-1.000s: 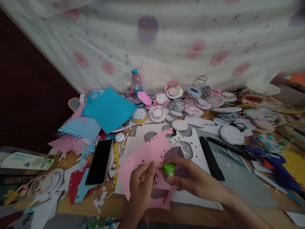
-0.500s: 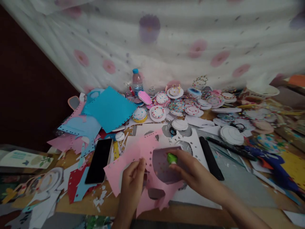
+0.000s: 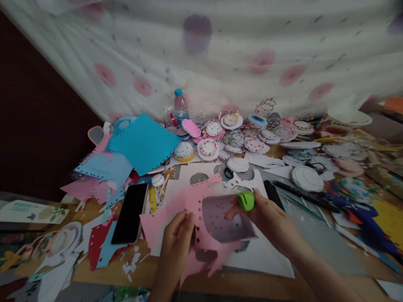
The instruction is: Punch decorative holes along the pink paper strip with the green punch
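My left hand (image 3: pixel 176 243) pinches the lower middle of a pink paper sheet (image 3: pixel 176 212) that has small star-shaped holes along its cut edges. The sheet lies over white paper on the table. My right hand (image 3: pixel 267 218) is closed round a small green punch (image 3: pixel 246 200), lifted just past the sheet's right edge. Under it lies a grey lilac card (image 3: pixel 226 218) sprinkled with tiny coloured punched bits.
A black phone (image 3: pixel 129 213) lies to the left among pink, blue and red paper scraps. A turquoise sheet (image 3: pixel 143 142), a water bottle (image 3: pixel 180 105) and several decorated paper discs (image 3: pixel 233 140) fill the back. A black ruler (image 3: pixel 273 193), pens and a blue tool (image 3: pixel 362 214) lie right.
My right hand lifted the green punch off the pink sheet and moved it up and right. The pink sheet swung lower and flatter, uncovering the grey card with punched bits.
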Available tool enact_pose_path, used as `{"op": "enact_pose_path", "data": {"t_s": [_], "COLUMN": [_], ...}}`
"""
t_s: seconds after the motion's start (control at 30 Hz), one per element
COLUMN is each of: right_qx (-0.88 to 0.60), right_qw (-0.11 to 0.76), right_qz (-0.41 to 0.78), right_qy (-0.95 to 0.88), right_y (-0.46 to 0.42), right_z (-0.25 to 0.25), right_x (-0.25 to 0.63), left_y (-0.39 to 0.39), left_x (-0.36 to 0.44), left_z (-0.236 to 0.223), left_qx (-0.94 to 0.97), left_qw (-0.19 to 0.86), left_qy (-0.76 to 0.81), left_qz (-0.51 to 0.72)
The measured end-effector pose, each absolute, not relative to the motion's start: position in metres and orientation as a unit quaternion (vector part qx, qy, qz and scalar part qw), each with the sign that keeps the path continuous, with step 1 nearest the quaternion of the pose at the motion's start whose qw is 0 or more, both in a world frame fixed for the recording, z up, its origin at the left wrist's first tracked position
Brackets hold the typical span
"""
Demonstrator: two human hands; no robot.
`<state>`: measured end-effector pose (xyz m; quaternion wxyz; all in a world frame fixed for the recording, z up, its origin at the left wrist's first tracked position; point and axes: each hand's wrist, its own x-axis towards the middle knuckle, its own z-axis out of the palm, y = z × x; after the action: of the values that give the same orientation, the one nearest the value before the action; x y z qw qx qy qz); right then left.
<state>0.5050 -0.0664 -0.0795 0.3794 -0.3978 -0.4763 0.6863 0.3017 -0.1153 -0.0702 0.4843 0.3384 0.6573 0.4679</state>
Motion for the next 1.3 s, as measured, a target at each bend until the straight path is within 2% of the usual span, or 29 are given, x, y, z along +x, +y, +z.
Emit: {"op": "enact_pose_path", "data": {"t_s": [0.13,0.37,0.53,0.7,0.83,1.03,1.1,1.23,1.3], "right_qx": [-0.337,-0.327,-0.308,-0.287,-0.314,-0.328,-0.333,-0.327,-0.329], "right_qw": [0.378,0.206,0.26,0.319,0.333,0.334,0.335,0.358,0.373], "right_qz": [0.731,0.725,0.725,0.733,0.726,0.735,0.74,0.751,0.751], "right_qy": [-0.457,-0.57,-0.559,-0.528,-0.513,-0.49,-0.478,-0.449,-0.434], "right_y": [-0.064,-0.075,-0.076,-0.068,-0.064,-0.061,-0.057,-0.046,-0.041], "right_z": [-0.08,-0.066,-0.061,-0.061,-0.064,-0.063,-0.064,-0.068,-0.068], "right_x": [0.505,0.505,0.502,0.504,0.505,0.498,0.495,0.485,0.478], "left_y": [-0.111,-0.096,-0.088,-0.092,-0.097,-0.097,-0.096,-0.101,-0.105], "left_x": [0.299,0.301,0.271,0.243,0.242,0.247,0.247,0.259,0.27], "left_z": [-0.065,-0.05,-0.052,-0.036,-0.029,-0.046,-0.045,-0.027,-0.019], "left_qx": [0.324,0.271,0.216,0.346,0.339,0.311,0.329,0.37,0.398], "left_qw": [0.544,0.631,0.739,0.688,0.711,0.57,0.483,0.24,0.228], "left_qy": [0.607,0.52,0.482,0.507,0.464,0.591,0.631,0.694,0.686], "left_qz": [0.481,0.508,0.417,0.386,0.405,0.479,0.51,0.569,0.565]}}
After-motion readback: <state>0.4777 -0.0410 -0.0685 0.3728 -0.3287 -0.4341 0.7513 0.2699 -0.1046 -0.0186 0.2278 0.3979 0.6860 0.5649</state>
